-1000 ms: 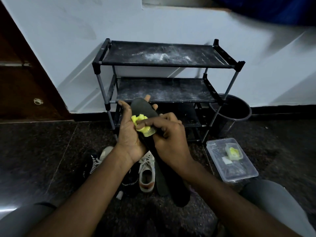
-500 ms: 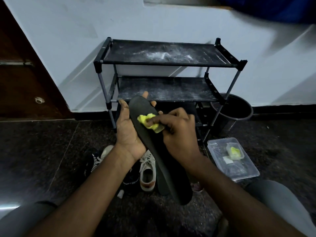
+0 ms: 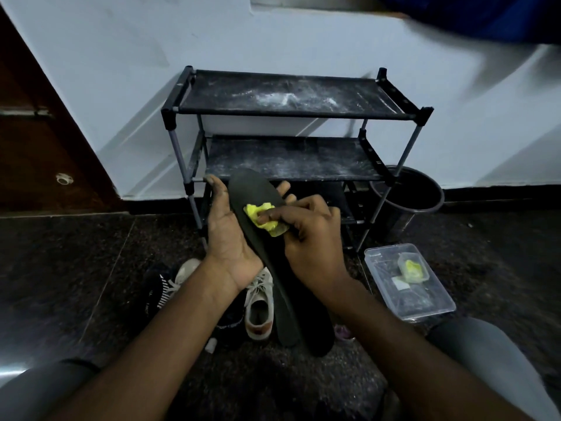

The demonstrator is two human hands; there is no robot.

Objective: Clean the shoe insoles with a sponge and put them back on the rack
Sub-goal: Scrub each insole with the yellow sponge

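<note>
A long black insole (image 3: pixel 252 196) rests in my left hand (image 3: pixel 232 238), toe end pointing up toward the rack. My right hand (image 3: pixel 312 238) presses a yellow sponge (image 3: pixel 262 218) onto the insole's upper half, fingers closed around it. The black shoe rack (image 3: pixel 291 112) stands against the wall right behind my hands; its dusty shelves hold nothing. A second dark insole (image 3: pixel 287 320) lies on the floor below my hands.
Shoes sit on the dark floor under my arms: a white sneaker (image 3: pixel 258 305) and a black striped one (image 3: pixel 159 291). A clear plastic box (image 3: pixel 409 284) with a yellow item lies at the right, a black bucket (image 3: pixel 406 196) behind it. Brown door at left.
My right hand has slid the sponge down and to the right along the insole. The left hand's fingers have opened flatter under the insole.
</note>
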